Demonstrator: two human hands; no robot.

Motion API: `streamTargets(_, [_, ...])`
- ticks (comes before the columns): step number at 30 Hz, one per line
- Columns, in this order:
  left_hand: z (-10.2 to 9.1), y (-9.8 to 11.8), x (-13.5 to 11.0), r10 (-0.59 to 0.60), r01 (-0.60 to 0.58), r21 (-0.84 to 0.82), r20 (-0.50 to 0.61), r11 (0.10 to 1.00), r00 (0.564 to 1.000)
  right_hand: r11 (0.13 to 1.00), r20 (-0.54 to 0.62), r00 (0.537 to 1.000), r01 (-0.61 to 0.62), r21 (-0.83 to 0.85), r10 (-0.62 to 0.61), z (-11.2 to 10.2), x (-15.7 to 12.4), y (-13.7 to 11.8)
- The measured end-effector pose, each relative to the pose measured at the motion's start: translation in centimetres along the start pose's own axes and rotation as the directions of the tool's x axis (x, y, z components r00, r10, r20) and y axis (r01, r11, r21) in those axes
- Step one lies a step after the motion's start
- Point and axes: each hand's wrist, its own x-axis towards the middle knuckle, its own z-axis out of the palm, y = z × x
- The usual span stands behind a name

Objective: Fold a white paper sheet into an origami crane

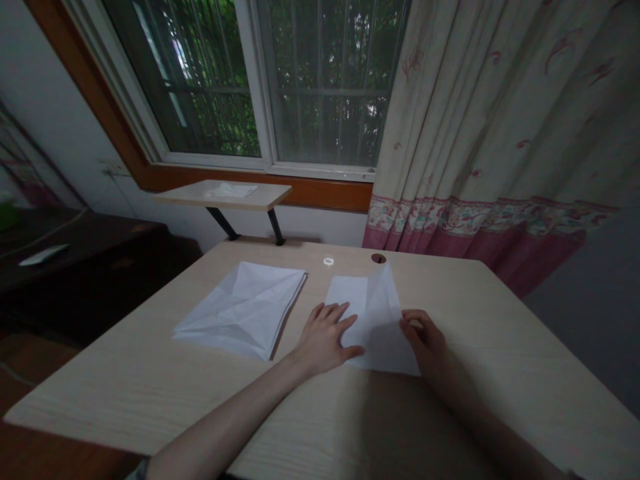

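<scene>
A sheet of white paper (380, 340) lies on the desk in front of me, with its right part lifted and bent over toward the left. My left hand (327, 333) rests on the sheet's left side, fingers spread flat. At the right edge, my right hand (425, 337) pinches the raised part between thumb and fingers. Left of my left hand sits a stack of white folded paper (245, 303), its top marked with crossing creases; neither hand touches it.
The pale wooden desk (150, 400) has a round cable hole (379, 259) and a small white ring (329, 261) near its back edge. A raised shelf (185, 193) at the back left bears crumpled white paper (235, 190). A curtain (475, 220) hangs behind on the right.
</scene>
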Motion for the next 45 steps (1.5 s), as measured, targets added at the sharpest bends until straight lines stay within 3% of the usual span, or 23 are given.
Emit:
streamTargets(8, [0.3,0.0,-0.1,0.074,-0.075,-0.011,-0.065,0.997,0.995,0.995,0.144,0.985,0.097,0.016,-0.098,-0.7,-0.4,-1.9])
streamTargets(12, [0.7,-0.3,0.1,0.02,-0.033,-0.076,-0.165,0.997,0.986,0.967,0.239,0.94,0.254,-0.017,-0.243,-0.6,-0.4,-2.5])
streamTargets(18, [0.4,-1.1,0.6,-0.056,-0.041,-0.214,-0.427,0.976,0.902,0.913,0.36,0.885,0.372,-0.17,-0.294,-0.4,-0.6,-1.8])
streamTargets(24, [-0.9,-1.1,0.2,-0.12,-0.15,-0.442,-0.526,0.885,0.842,0.869,0.503,0.824,0.428,-0.249,-0.261,-0.1,-0.5,-1.3])
streamTargets(30, [-1.1,-1.0,0.3,-0.157,-0.182,-0.547,-0.514,0.817,0.843,0.814,0.551,0.793,0.487,-0.317,-0.26,0.2,-0.5,-0.4])
streamTargets(39, [-0.9,-1.4,1.1,-0.319,-0.023,-0.697,-0.357,0.717,0.878,0.762,0.628,0.731,0.56,-0.327,-0.268,0.3,-0.3,0.0])
streamTargets(45, [-0.1,-2.0,1.3,-0.235,-0.026,-0.715,-0.264,0.699,0.936,0.75,0.648,0.721,0.564,-0.346,-0.243,0.5,-0.3,-0.3])
